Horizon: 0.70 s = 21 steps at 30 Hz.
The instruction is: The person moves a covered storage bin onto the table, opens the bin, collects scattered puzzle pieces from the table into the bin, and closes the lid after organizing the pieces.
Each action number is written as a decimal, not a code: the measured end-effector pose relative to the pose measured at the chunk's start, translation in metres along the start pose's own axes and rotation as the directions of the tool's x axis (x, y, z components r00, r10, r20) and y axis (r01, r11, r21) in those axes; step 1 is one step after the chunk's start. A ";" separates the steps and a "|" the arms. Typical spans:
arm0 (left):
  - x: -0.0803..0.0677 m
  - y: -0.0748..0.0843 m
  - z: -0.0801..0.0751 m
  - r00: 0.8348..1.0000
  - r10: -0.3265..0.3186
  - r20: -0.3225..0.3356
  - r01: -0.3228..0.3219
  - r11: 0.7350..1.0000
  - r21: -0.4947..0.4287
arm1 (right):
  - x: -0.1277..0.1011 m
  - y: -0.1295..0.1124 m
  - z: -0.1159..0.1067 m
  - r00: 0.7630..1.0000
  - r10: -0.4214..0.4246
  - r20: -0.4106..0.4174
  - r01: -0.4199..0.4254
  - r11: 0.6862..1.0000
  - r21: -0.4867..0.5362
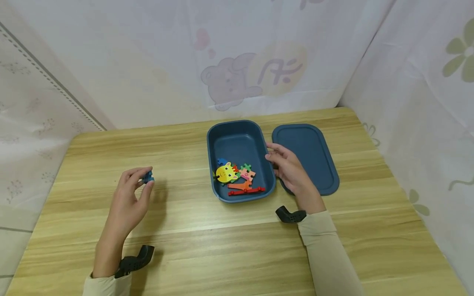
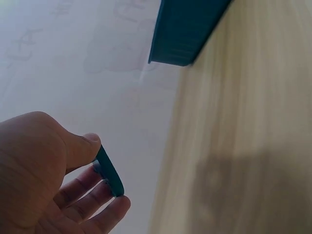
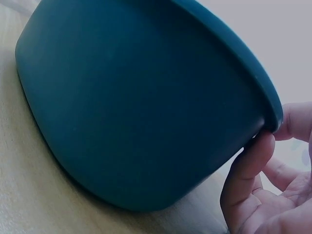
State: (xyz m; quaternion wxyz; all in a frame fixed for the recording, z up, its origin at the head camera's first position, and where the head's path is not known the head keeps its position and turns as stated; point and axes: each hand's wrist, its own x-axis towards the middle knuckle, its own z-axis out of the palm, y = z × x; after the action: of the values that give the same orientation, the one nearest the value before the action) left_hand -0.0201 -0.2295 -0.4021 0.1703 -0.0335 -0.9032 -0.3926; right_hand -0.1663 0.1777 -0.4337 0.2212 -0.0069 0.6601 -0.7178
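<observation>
The left hand [image 1: 129, 197] pinches a small blue puzzle piece [image 1: 148, 177] between thumb and fingertips, raised just above the worktop [image 1: 185, 238], well apart from the blue box [image 1: 240, 142]. The right hand [image 1: 290, 170] grips the box's right rim, thumb against the outer wall. Coloured puzzle pieces [image 1: 237, 179] lie inside. The blue lid [image 1: 311, 156] rests just beside the box.

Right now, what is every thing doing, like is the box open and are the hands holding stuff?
Blue box: open, upright on the table, puzzle pieces inside.
Blue lid: off, lying flat beside the box.
Puzzle pieces: loose in the box's near end.
Blue puzzle piece: pinched above the table.
Left hand: pinches the blue puzzle piece.
Right hand: holds the box's rim.
</observation>
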 end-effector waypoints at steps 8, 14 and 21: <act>0.011 0.006 0.001 1.000 -0.016 -0.001 0.016 0.999 -0.028 | 0.000 0.000 -0.001 1.000 0.011 -0.002 -0.011 1.000 -0.001; 0.018 0.010 0.004 1.000 -0.026 0.006 0.026 0.999 -0.045 | 0.001 0.000 0.000 1.000 0.017 0.003 -0.017 1.000 -0.005; 0.033 0.018 0.009 0.999 -0.024 0.028 0.025 0.998 -0.050 | 0.000 -0.002 0.000 1.000 0.012 -0.008 -0.012 1.000 -0.007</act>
State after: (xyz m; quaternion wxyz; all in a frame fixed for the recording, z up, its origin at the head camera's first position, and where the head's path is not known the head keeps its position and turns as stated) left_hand -0.0504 -0.2130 -0.3840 0.1520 -0.0323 -0.8955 -0.4170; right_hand -0.1670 0.1774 -0.4319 0.2230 -0.0008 0.6633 -0.7143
